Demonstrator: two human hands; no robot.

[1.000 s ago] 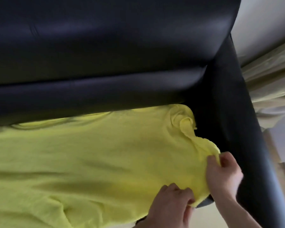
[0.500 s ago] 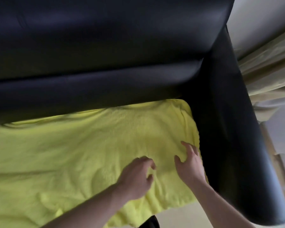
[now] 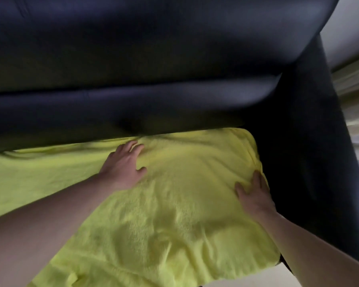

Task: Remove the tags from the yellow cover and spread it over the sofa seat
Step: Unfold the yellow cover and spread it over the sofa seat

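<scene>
The fuzzy yellow fabric cover (image 3: pixel 174 204) lies spread over the seat of the dark blue-black leather sofa (image 3: pixel 153 59), filling the frame from 9 o'clock across to about 3 o'clock. Its far edge runs along the crease under the sofa's padded backrest (image 3: pixel 133 96) at 12 o'clock; its right edge lies against the inner face of the dark armrest (image 3: pixel 311 162) at 3 o'clock; its near right corner hangs over the front of the seat at 5 o'clock. The left hand (image 3: pixel 122 164) rests flat on the cover near the back crease, fingers (image 3: pixel 131 147) extended and released, their tips touching the fold below the backrest. The right hand (image 3: pixel 255 195) presses flat on the cover's right edge, fingers straight and grasping nothing, just beside the armrest. Shallow wrinkles cross the cloth between and below the hands. Pale floor (image 3: pixel 257 280) shows at 6 o'clock, beyond the front edge. Light curtain fabric (image 3: pixel 356 83) hangs past the armrest at 2 o'clock. No tags can be made out.
</scene>
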